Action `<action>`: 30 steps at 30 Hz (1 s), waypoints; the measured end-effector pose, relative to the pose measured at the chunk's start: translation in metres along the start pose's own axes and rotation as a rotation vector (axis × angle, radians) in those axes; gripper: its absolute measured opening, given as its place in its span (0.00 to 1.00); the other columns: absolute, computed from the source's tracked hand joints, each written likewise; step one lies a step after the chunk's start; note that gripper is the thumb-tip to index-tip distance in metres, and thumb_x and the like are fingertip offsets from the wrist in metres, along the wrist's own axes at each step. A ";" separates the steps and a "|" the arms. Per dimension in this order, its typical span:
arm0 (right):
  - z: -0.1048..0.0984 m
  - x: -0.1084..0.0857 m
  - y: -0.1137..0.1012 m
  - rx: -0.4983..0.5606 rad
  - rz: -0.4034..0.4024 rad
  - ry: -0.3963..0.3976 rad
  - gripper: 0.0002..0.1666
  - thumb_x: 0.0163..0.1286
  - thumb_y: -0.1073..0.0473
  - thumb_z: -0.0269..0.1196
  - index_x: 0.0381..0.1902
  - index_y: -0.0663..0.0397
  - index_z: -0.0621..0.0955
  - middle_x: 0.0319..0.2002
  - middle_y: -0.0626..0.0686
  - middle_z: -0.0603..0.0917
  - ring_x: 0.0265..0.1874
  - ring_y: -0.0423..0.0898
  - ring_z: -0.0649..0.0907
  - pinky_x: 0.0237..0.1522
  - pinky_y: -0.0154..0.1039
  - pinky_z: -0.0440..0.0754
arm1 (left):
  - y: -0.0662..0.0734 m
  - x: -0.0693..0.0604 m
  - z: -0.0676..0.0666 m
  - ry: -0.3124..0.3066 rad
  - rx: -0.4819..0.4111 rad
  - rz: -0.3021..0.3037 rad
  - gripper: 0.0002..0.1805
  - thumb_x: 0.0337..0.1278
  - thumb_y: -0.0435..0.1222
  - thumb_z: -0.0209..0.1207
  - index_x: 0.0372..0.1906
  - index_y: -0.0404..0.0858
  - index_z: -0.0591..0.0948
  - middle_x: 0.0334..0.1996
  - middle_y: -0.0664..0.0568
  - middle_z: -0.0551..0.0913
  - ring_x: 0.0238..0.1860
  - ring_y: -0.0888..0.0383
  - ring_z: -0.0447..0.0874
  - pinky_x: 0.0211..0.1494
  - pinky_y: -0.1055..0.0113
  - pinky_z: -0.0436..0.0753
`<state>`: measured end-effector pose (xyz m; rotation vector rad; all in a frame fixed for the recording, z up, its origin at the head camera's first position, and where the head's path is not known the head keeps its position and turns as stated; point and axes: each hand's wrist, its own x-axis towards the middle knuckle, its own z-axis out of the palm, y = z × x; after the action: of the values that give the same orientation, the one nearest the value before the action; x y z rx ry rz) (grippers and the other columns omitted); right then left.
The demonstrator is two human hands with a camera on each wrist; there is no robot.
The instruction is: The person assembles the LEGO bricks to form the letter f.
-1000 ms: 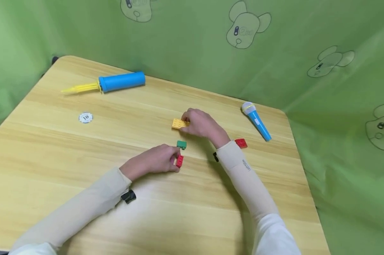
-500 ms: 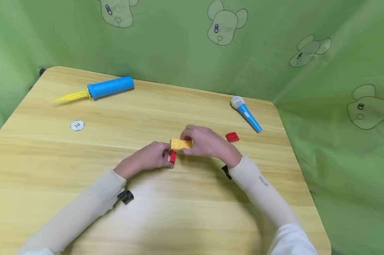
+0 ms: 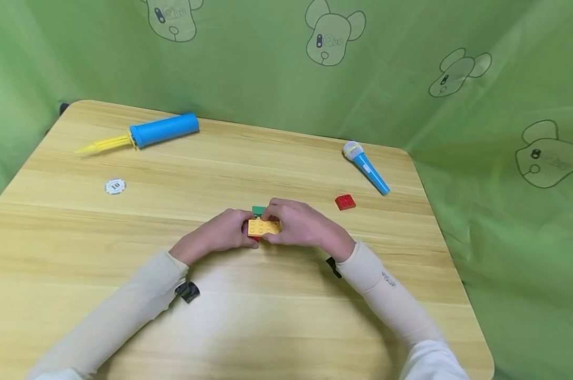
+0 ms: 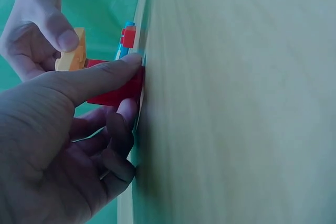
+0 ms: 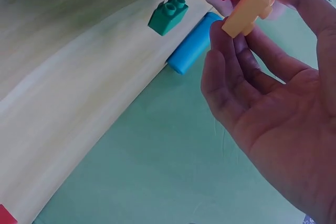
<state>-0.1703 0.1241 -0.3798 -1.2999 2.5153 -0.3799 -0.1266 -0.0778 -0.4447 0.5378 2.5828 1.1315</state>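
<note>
My left hand (image 3: 225, 230) pinches a red brick (image 4: 119, 94) between thumb and fingers, low at the table. A yellow brick (image 3: 257, 227) is held by my right hand (image 3: 305, 222), directly over the red one, covering most of it in the head view. In the left wrist view the yellow brick (image 4: 79, 53) stands on its side beside the red brick's studs; whether they are joined I cannot tell. A green brick (image 3: 258, 210) lies on the table just behind both hands; the right wrist view shows two studs on this green brick (image 5: 169, 16).
Another red brick (image 3: 345, 202) lies right of my hands, with a blue toy microphone (image 3: 369, 170) behind it. At the back left is a blue and yellow pump (image 3: 165, 131), and a round white chip (image 3: 115, 186) lies in front of it.
My right hand has brought the yellow brick towards me and left, from behind the green brick to over the red brick. The left hand keeps its hold on the red brick.
</note>
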 end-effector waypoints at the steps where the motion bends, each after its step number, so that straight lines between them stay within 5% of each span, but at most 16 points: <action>1: 0.001 0.001 0.000 0.000 -0.001 0.002 0.16 0.62 0.52 0.72 0.45 0.53 0.85 0.38 0.44 0.78 0.31 0.40 0.76 0.35 0.34 0.76 | 0.000 0.000 0.000 0.001 0.000 0.001 0.19 0.50 0.39 0.75 0.43 0.36 0.81 0.23 0.55 0.79 0.24 0.62 0.74 0.29 0.69 0.74; 11: 0.004 0.004 -0.002 -0.017 0.010 -0.009 0.16 0.63 0.50 0.72 0.45 0.52 0.85 0.38 0.44 0.78 0.32 0.41 0.76 0.36 0.35 0.76 | 0.002 0.000 -0.001 0.012 0.051 -0.014 0.27 0.49 0.42 0.75 0.52 0.33 0.81 0.41 0.49 0.85 0.37 0.59 0.80 0.44 0.64 0.80; 30: 0.006 0.006 -0.003 -0.036 0.002 -0.038 0.17 0.65 0.51 0.71 0.47 0.54 0.84 0.39 0.45 0.77 0.33 0.41 0.75 0.36 0.34 0.76 | 0.002 0.000 -0.001 0.017 0.053 -0.018 0.29 0.50 0.43 0.75 0.53 0.33 0.80 0.43 0.47 0.86 0.39 0.58 0.81 0.46 0.62 0.81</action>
<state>-0.1693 0.1172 -0.3848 -1.3055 2.5029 -0.3083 -0.1263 -0.0778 -0.4426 0.5173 2.6329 1.0691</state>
